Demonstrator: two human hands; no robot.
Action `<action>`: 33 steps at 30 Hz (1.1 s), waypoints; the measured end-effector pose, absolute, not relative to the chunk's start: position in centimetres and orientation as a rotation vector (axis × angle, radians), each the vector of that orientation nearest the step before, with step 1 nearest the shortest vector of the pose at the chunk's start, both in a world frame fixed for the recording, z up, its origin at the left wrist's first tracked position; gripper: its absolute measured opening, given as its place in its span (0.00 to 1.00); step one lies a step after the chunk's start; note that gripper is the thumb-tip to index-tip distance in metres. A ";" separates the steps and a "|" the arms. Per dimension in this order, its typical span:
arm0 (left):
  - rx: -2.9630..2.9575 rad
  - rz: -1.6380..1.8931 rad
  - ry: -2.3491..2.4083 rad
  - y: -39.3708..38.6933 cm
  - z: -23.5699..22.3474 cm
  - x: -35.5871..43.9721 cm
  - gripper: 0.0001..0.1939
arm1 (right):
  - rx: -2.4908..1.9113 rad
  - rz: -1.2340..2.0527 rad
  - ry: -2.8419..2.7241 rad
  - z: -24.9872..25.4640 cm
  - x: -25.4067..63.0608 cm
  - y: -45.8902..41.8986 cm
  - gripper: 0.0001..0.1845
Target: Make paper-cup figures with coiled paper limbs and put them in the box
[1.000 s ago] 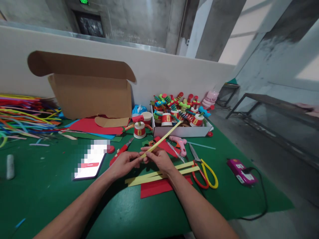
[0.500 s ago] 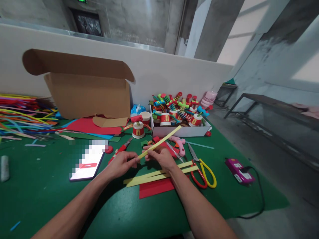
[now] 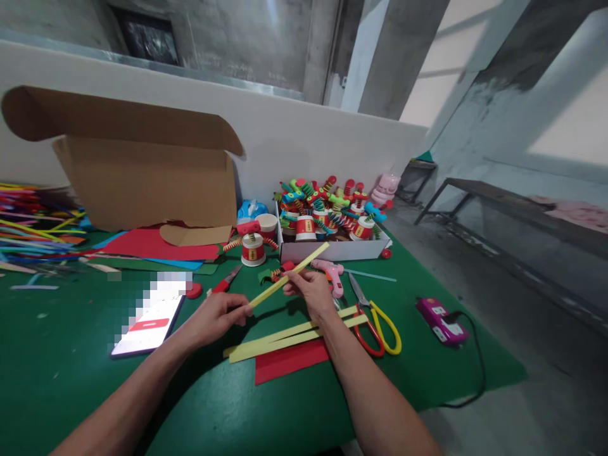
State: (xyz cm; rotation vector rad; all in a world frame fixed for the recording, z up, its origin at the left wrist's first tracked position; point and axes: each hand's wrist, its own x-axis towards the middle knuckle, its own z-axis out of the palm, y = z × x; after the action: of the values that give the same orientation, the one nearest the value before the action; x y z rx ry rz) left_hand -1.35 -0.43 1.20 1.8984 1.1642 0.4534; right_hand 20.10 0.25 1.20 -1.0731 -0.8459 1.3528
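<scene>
A yellow paper strip is held slanting above the green table, its far end pointing up and to the right. Between thumb and fingers, my left hand pinches the strip's lower end. My right hand has its thumb and fingers closed on the strip farther up. Below my hands lie two more yellow strips, partly over a red sheet of paper. Scissors with one red and one yellow handle lie right of my right wrist. Behind my hands lies a pink glue gun.
A white box of paper-cup figures stands at the back. One paper-cup figure stands beside it. A phone and a red-handled knife lie leftward, with a cardboard box behind. A purple corded device sits rightward.
The view has turned slightly right, so the scene sits farther left. My right hand is now higher along the strip, with a wider gap between it and my left hand.
</scene>
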 end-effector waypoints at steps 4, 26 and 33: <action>1.882 0.425 1.160 -0.3 1.3 -1.6 0.24 | -1.082 1.302 -0.831 1.3 20.5 0.4 0.23; 1.891 0.410 1.199 0.0 2.1 -2.5 0.22 | -0.981 1.142 -0.677 2.3 23.4 1.3 0.17; 1.878 0.434 1.188 -0.2 3.1 -2.5 0.21 | -0.943 1.022 -0.565 1.9 24.6 1.9 0.13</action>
State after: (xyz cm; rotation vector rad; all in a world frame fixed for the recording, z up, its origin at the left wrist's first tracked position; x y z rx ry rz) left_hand -2.55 -0.17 3.08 1.8777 1.1881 0.4344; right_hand 24.56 1.91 1.86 -0.9434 -0.5650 1.0221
